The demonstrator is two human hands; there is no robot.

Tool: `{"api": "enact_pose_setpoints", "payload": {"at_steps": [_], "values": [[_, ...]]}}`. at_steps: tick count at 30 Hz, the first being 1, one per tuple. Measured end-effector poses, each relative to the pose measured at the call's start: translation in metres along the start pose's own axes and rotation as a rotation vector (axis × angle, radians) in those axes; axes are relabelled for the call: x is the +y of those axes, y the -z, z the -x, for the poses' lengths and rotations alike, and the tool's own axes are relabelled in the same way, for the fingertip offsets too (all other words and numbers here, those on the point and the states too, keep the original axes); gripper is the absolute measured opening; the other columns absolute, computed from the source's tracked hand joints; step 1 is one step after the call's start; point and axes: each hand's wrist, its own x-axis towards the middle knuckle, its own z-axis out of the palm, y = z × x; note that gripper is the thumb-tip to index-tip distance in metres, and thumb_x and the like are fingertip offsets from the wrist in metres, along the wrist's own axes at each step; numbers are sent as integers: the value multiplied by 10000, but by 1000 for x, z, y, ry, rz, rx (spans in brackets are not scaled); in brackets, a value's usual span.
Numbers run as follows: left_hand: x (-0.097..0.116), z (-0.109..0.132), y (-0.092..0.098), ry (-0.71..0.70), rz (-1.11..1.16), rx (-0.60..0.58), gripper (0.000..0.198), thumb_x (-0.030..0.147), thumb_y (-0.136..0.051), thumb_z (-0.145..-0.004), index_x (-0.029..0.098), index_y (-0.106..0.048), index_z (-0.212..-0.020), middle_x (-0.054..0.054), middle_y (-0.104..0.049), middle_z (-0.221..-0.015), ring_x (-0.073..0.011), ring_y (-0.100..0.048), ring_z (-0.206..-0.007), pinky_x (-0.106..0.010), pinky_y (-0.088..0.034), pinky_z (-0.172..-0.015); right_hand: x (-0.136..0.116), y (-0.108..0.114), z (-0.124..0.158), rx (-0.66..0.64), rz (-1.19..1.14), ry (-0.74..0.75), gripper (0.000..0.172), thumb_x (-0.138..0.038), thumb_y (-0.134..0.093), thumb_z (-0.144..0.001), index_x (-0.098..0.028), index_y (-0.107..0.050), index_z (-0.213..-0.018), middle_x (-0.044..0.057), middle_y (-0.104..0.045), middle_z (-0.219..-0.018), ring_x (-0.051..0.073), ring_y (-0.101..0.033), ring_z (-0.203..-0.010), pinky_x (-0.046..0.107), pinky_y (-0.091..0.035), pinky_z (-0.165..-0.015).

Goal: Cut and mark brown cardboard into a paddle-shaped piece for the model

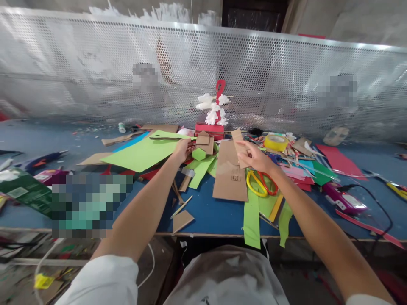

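Observation:
My right hand has its thumb and fingers on a narrow cardboard strip, which slants over the upper right of a larger cardboard piece with a printed mark. Curled fingers of my left hand are beside small cut cardboard shapes and a green hexagon; what they hold, if anything, is hidden. Scissors with yellow and red-orange handles lie just below my right hand. Under my left forearm and hand spreads a light green paper sheet.
A red stand with a hook and white tufts stands at the back before a perforated metal panel. Yellow tape, coloured paper and a purple device with a cord lie right. Green strips overhang the front edge.

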Motion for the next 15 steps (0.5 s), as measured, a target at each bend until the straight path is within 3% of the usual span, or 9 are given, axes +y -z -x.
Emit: {"api": "enact_pose_setpoints", "payload": {"at_steps": [9, 12, 15], "values": [[-10, -3, 8, -117, -341, -52, 198, 230, -769, -903, 212, -583, -840, 55, -496, -519, -102, -376, -397, -212, -258, -420, -1, -1, 0, 9, -20, 16, 585, -429, -697, -972, -278, -553, -1518, -69, -435, -693, 137, -419, -528, 248, -323, -496], [-11, -4, 10, -118, -376, -119, 223, 248, -822, -856, 197, -619, -779, 51, -471, -471, -107, -387, -396, -222, -282, -428, 0, -1, 0, 13, -17, 19, 576, -426, -700, -974, -284, -561, -1515, -67, -458, -699, 133, -438, -523, 241, -327, -489], [-11, -5, 10, -115, -337, -218, 198, 252, -863, -801, 178, -681, -825, 38, -536, -496, -124, -493, -440, -223, -395, -464, 2, -1, 0, 26, -9, 20, 578, -429, -714, -969, -289, -576, -1512, -41, -545, -743, 146, -495, -549, 257, -402, -503]]}}
